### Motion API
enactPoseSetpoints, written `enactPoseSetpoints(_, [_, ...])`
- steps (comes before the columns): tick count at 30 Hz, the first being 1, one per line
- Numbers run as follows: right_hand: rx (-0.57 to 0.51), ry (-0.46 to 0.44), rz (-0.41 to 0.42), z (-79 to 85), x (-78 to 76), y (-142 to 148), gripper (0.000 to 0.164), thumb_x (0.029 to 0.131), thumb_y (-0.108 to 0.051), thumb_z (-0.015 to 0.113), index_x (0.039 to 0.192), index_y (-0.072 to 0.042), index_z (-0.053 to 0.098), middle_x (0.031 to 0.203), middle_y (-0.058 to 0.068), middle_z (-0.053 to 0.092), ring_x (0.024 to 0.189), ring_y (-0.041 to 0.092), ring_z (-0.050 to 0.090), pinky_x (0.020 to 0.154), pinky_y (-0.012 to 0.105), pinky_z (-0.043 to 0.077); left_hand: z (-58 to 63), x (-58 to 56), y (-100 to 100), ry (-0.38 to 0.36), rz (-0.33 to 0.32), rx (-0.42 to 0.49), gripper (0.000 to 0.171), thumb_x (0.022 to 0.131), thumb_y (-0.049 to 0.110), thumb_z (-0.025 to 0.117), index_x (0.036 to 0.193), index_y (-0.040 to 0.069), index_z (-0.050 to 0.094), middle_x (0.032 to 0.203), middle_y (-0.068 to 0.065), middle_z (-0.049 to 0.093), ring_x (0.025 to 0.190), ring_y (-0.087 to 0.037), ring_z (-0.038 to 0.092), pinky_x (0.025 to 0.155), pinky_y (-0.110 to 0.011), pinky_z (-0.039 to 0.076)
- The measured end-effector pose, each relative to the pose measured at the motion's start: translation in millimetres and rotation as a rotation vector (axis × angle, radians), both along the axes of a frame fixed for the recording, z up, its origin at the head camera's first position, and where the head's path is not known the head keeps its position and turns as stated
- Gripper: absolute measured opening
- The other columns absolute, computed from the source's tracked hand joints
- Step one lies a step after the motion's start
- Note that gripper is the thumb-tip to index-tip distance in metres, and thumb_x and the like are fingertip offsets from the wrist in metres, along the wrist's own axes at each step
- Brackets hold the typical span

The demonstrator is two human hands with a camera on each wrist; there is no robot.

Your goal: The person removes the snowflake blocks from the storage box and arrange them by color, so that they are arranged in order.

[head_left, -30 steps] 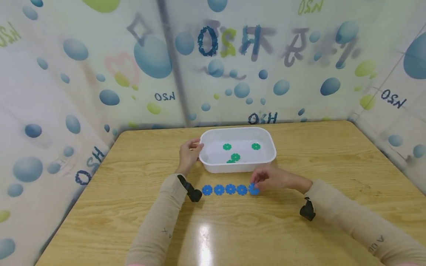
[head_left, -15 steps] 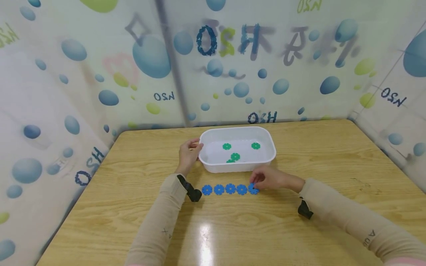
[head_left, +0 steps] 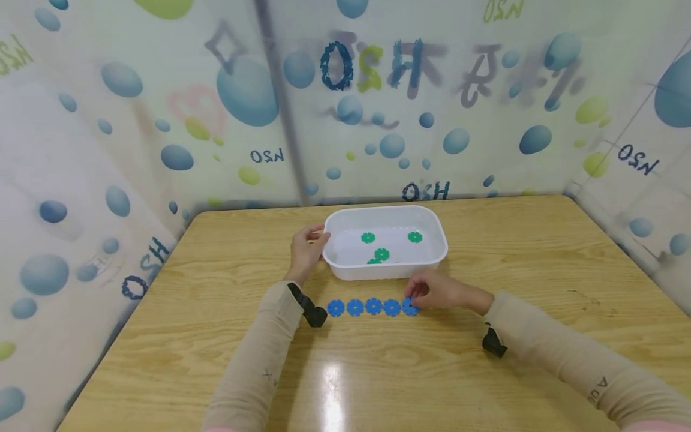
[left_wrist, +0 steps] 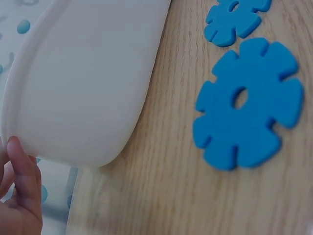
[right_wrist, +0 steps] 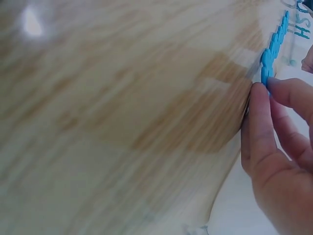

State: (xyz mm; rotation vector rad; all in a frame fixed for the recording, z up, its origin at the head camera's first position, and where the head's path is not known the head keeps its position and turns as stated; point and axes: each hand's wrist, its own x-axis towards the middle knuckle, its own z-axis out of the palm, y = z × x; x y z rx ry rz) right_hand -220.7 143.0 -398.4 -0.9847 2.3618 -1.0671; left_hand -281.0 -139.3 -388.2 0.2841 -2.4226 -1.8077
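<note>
A white plastic tray (head_left: 385, 273) stands toward the back of the table, holding several green flower-shaped discs (head_left: 382, 254). My left hand (head_left: 306, 252) holds its left rim between thumb and fingers; the left wrist view shows fingertips on that rim. In front of the tray lies a row of several blue flower-shaped discs (head_left: 355, 308), each notched round its edge and with a hole in the middle. At the row's right end my right hand (head_left: 439, 289) pinches the last blue disc (head_left: 410, 308) between thumb and index finger, its upper right part hidden by the fingertips.
The wooden table (head_left: 432, 384) reaches back to a curtain (head_left: 459, 120) printed with blue and green drops. Black straps (head_left: 309, 306) with cameras sit on both wrists. A bright glare spot shows on the table's front part.
The right hand has shifted slightly left, and the last blue disc lies a little closer to its neighbour. The left hand and the tray hold still.
</note>
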Motion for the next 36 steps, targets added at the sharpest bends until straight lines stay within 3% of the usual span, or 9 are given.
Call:
enactPoseSetpoints(14, [0.030,-0.006,-0.017,3.0,1.6,-0.8,0.008,0.077,0.000,0.062,0.084,-0.001,0.060,0.078,0.001,0.056,0.071,0.010,0.052,0.063,0.021,0.048,0.6,0.3,0.0,-0.008,-0.005,0.007,0.030,0.084,0.018,0.061,0.113,0.009,0.058,0.094,-0.010,0.051,0.065,-0.018,0.053,0.059,-0.035,0.053])
enactPoseSetpoints(24, [0.031,0.025,-0.005,2.5,-0.2,-0.5,0.008,0.076,0.001,0.063,0.083,0.000,0.060,0.076,0.000,0.056,0.069,0.008,0.052,0.061,0.021,0.047,1.0,-0.4,1.1,-0.016,0.002,0.001,0.030,0.084,0.020,0.061,0.113,0.011,0.058,0.095,-0.009,0.051,0.068,-0.020,0.055,0.051,-0.024,0.050])
enactPoseSetpoints(36, [0.012,0.047,-0.010,0.5,-0.5,-0.3,0.008,0.074,0.003,0.062,0.080,0.002,0.060,0.074,0.001,0.057,0.067,0.007,0.051,0.060,0.020,0.047,1.1,0.7,0.8,-0.016,-0.003,-0.003,0.031,0.084,0.020,0.061,0.113,0.011,0.058,0.095,-0.009,0.050,0.067,-0.019,0.054,0.055,-0.028,0.052])
